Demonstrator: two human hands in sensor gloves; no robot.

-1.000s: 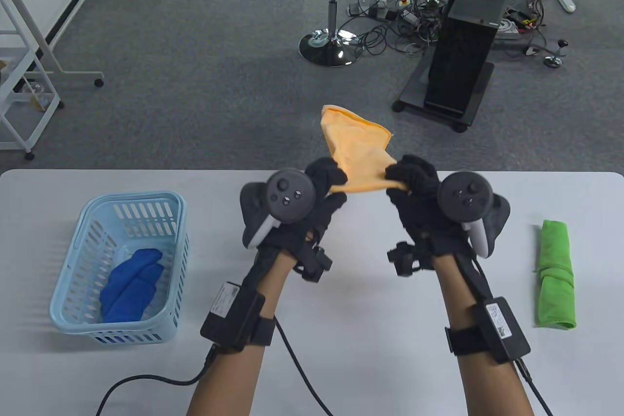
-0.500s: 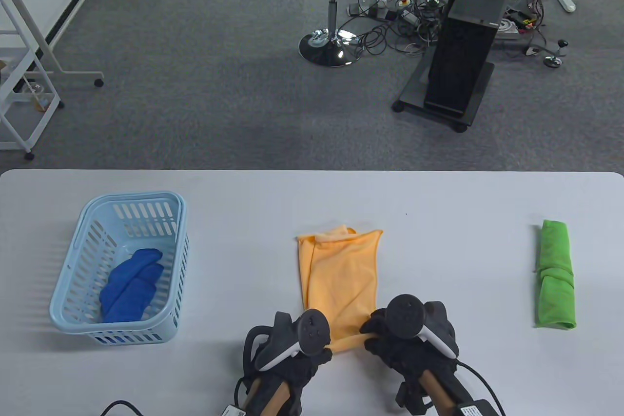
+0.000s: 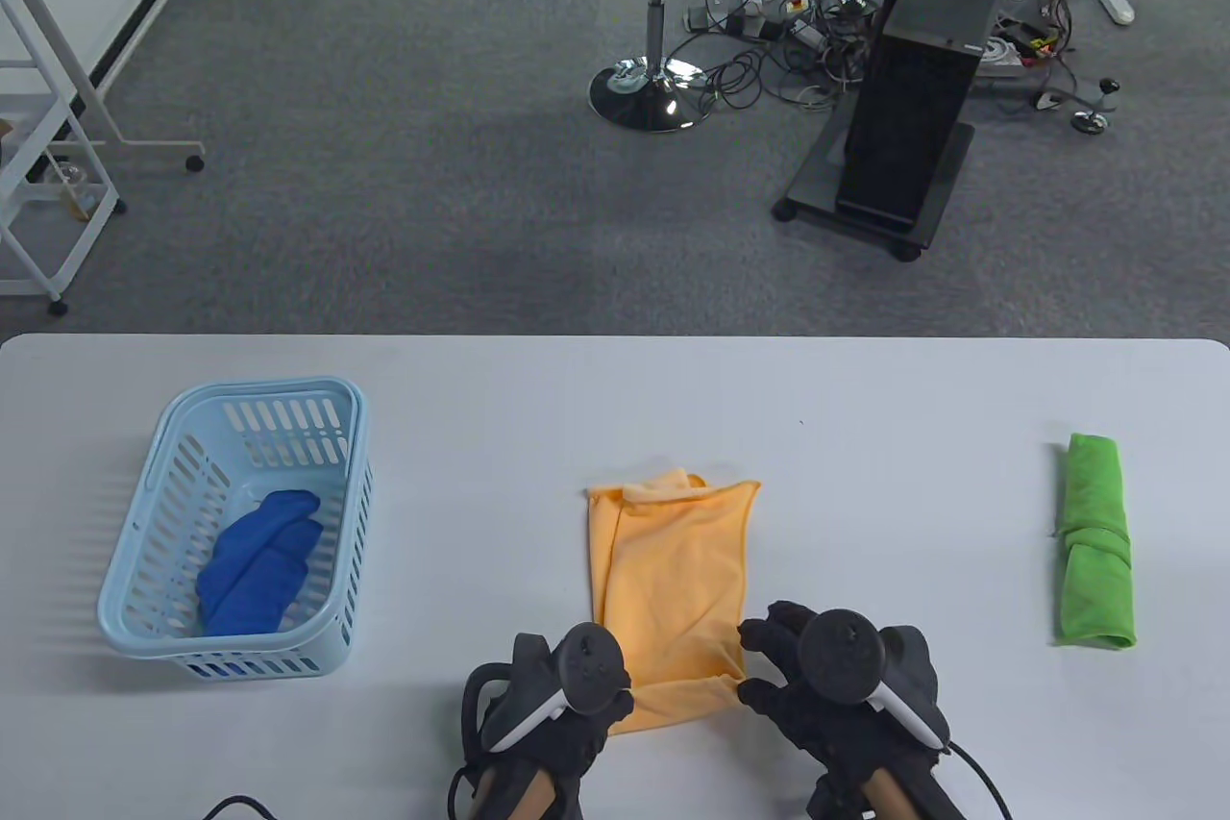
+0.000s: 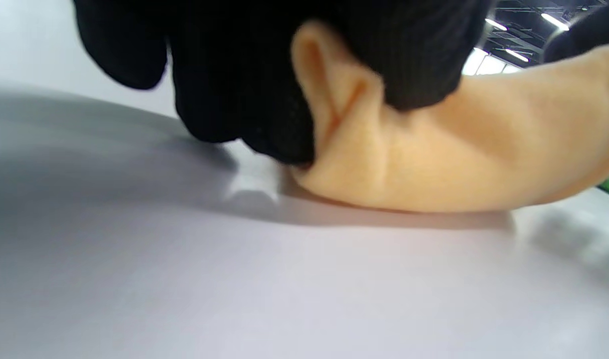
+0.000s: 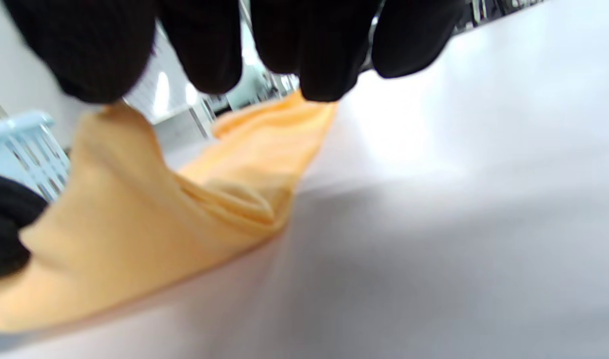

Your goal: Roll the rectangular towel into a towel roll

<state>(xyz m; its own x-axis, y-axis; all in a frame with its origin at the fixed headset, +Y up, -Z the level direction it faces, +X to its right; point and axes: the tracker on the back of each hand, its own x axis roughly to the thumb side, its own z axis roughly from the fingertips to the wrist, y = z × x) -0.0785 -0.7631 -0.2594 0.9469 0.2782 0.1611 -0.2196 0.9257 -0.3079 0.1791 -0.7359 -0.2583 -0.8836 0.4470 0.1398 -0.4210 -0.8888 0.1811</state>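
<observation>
White bench [image 3: 865, 397] over grey carpet; left hand [image 3: 553, 714] pinches orange towel [image 3: 673, 570]; right hand [image 3: 826, 690] fingers spread, forearms cropped.

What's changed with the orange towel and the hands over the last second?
The orange towel came down from mid-air and now lies flat on the table. The left hand still pinches its near corner; the right hand has let go. Basket and green roll unchanged.

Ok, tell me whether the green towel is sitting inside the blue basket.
No, the green towel lies rolled on the table at the far right, while the basket at the left holds only a blue towel.
</observation>
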